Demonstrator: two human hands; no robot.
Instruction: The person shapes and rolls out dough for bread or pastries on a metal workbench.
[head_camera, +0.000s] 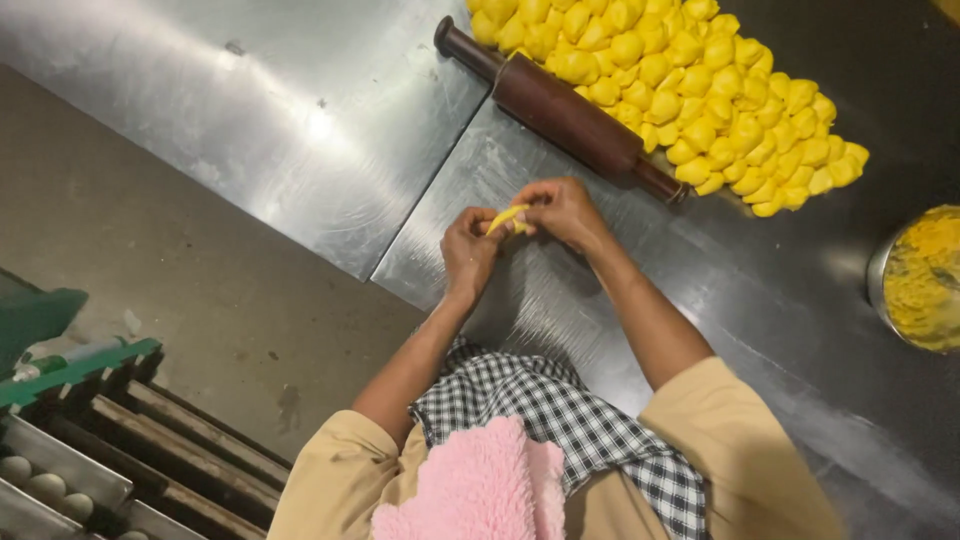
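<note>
Yellow dough piece (507, 218) pinched between left hand (468, 250) and right hand (562, 210).

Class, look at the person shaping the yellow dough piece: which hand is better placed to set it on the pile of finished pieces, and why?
Probably the right hand: it pinches the dough piece with the left hand and is nearer the pile, just past the rolling pin.
</note>
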